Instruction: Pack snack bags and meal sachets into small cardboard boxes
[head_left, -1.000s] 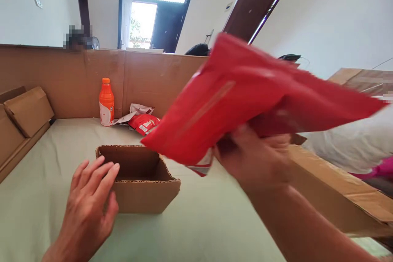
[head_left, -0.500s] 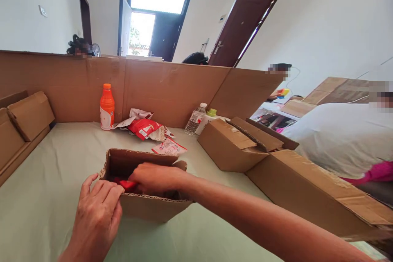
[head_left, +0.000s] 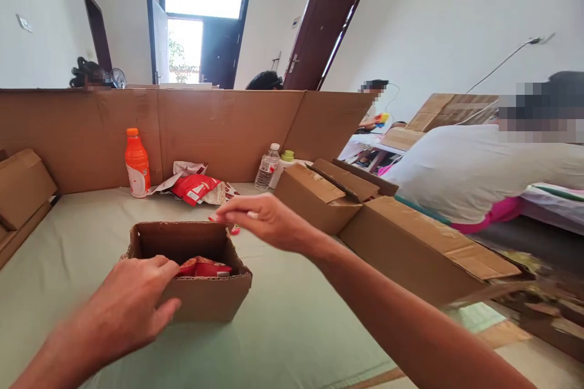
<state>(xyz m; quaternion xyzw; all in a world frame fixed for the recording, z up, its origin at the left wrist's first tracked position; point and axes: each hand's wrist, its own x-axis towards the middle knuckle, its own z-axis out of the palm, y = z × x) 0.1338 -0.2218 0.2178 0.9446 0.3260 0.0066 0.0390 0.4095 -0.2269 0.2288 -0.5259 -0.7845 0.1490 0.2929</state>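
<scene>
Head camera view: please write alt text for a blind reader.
The left hand rests on the front rim of an open cardboard box holding a red packet, while the right hand is stretched out beyond it, near loose packets on the table.

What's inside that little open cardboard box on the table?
A red packet lies in the box, near its front wall. The floor beneath the packet and the front left corner cannot be seen: the wall and the left hand cover them.

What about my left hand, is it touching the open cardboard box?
Touching. In the head view the left hand lays its fingers over the near rim of the open cardboard box, no gap.
</scene>
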